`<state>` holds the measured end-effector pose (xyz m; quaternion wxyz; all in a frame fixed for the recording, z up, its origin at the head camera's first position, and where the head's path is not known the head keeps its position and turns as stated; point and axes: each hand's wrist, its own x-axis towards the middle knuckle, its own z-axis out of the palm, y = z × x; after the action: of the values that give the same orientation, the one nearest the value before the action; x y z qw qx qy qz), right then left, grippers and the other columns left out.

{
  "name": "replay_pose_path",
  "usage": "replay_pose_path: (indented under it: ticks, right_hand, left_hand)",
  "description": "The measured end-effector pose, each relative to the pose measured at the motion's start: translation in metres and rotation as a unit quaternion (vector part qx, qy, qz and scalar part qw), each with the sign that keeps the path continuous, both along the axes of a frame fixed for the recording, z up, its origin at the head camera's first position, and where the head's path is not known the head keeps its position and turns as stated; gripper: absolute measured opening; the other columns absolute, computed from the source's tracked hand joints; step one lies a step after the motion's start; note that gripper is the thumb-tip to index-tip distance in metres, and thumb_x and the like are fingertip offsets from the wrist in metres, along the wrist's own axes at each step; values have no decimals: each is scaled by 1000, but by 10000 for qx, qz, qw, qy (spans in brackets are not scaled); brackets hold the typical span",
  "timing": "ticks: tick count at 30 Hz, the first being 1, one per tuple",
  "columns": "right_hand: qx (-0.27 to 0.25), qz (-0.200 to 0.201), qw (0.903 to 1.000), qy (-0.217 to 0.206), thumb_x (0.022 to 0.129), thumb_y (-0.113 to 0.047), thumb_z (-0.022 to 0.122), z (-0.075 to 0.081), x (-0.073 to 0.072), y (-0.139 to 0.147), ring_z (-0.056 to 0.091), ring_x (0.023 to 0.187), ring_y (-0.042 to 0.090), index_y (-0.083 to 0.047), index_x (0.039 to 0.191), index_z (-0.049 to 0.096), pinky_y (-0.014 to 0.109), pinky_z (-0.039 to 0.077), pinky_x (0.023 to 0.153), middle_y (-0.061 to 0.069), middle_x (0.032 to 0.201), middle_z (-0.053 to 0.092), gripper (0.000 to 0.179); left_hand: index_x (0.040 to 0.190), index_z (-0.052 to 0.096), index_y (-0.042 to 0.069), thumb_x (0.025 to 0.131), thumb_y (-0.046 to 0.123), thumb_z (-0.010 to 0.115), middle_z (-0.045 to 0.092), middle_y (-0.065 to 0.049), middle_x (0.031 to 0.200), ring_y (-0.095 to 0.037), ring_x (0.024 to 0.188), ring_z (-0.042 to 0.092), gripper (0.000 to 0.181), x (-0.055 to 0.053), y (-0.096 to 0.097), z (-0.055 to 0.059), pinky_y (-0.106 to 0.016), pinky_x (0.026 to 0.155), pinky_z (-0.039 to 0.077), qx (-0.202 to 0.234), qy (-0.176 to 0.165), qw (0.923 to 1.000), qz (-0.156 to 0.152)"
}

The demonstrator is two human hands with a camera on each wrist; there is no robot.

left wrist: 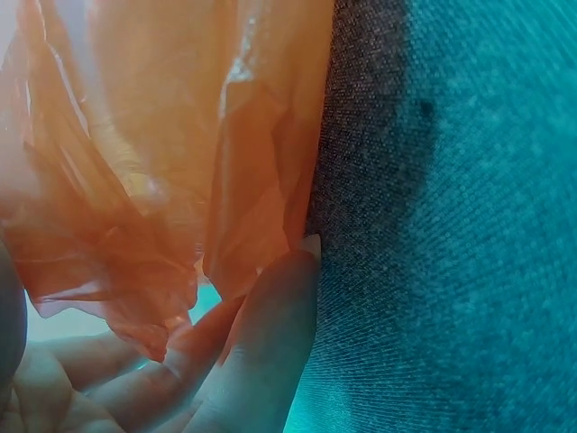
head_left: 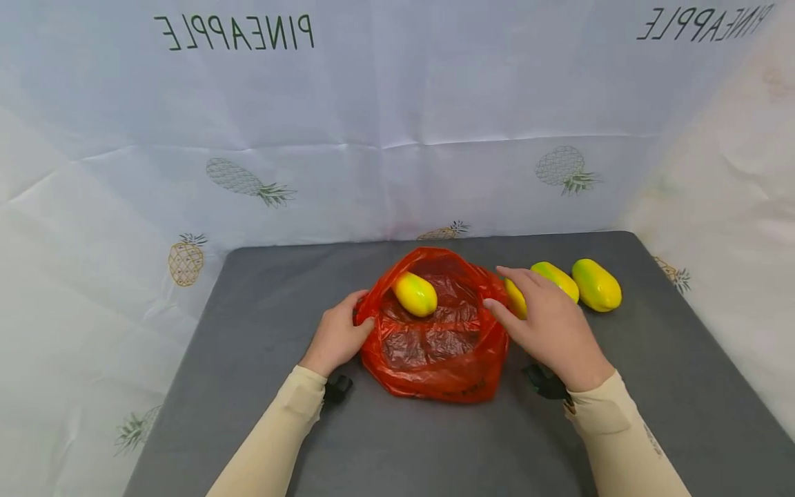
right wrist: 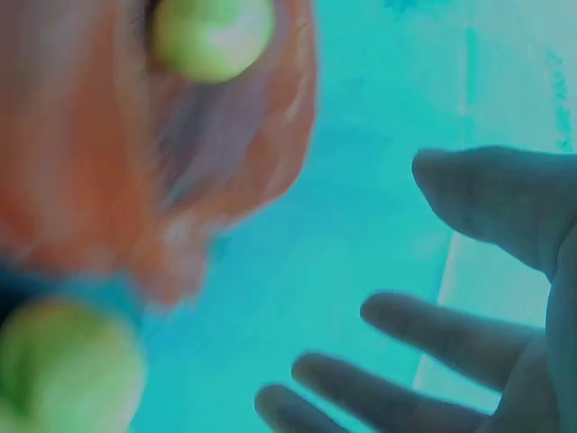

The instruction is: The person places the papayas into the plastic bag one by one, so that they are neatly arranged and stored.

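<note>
A red plastic bag (head_left: 435, 383) stands on the table with its mouth spread wide. Inside it, against the far left wall, lies one oblong yellow-green fruit (head_left: 416, 295), like a mango or papaya. My left hand (head_left: 338, 335) pinches the bag's left rim, thumb on the inner side; the left wrist view shows the thin plastic (left wrist: 261, 171) between the fingers. Just right of the bag hovers my right hand (head_left: 553, 331), fingers spread and holding nothing. Partly hidden behind it are two more such fruits, a near one (head_left: 515, 298) beside the bag and another (head_left: 557, 279).
A third loose fruit (head_left: 596, 285) lies farther right on the dark grey tabletop (head_left: 248, 304). White cloth (head_left: 397, 103) printed with pineapples hangs behind the table and along both sides.
</note>
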<state>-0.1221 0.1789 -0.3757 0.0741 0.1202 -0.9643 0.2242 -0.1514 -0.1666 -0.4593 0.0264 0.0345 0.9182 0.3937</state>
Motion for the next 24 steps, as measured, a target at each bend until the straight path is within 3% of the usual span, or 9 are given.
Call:
replay_pose_path:
  ticks: [4, 9, 17, 24]
  right_hand:
    - [157, -497, 9986, 25, 102, -49, 71, -10, 13, 29, 60, 132, 51, -4, 156, 55, 72, 52, 100, 28, 150, 60, 72]
    - [252, -978, 9944, -314, 102, -58, 67, -31, 23, 54, 56, 129, 58, 6, 154, 51, 75, 48, 98, 38, 149, 54, 84]
    - [311, -1430, 9824, -1157, 98, -77, 57, -50, 31, 66, 62, 115, 54, 7, 161, 39, 69, 53, 84, 42, 146, 52, 107]
    - [329, -1589, 9792, -1214, 98, -73, 60, -58, 34, 69, 64, 106, 50, 10, 160, 37, 67, 54, 79, 42, 139, 56, 106]
  left_hand:
    - [160, 50, 9, 103, 23, 66, 72, -14, 140, -27, 106, 74, 61, 1, -4, 2, -47, 95, 63, -18, -36, 10000, 47]
    - [160, 51, 10, 102, 23, 65, 73, -13, 138, -26, 104, 74, 61, 2, -7, 4, -47, 95, 63, -65, -9, 9999, 101]
    - [160, 51, 10, 102, 23, 66, 71, -13, 142, -30, 113, 73, 61, 3, -5, 2, -50, 100, 61, -125, -23, 9999, 115]
    - [160, 51, 10, 102, 23, 67, 70, -14, 144, -29, 113, 74, 61, 3, 0, 4, -51, 101, 61, -129, -56, 9999, 66]
